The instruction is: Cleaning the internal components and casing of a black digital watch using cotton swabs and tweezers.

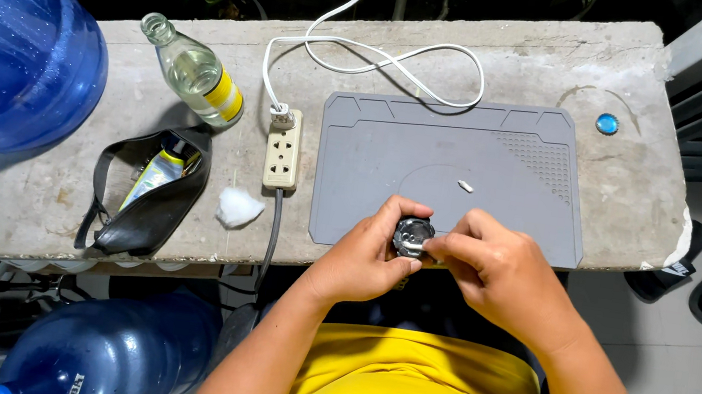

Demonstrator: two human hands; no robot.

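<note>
Both my hands, left hand (pixel 371 249) and right hand (pixel 495 266), pinch the small round dark part (pixel 413 235) above the counter (pixel 25 199) edge; a slip could drop it.

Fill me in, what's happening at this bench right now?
A person in a yellow shirt holds a small dark round object in the left hand, just over the near edge of a grey work mat. The right hand presses a small white piece against it. Another small white bit lies on the mat. To the left sit a power strip, a cotton ball, an open black pouch and a glass bottle.
</note>
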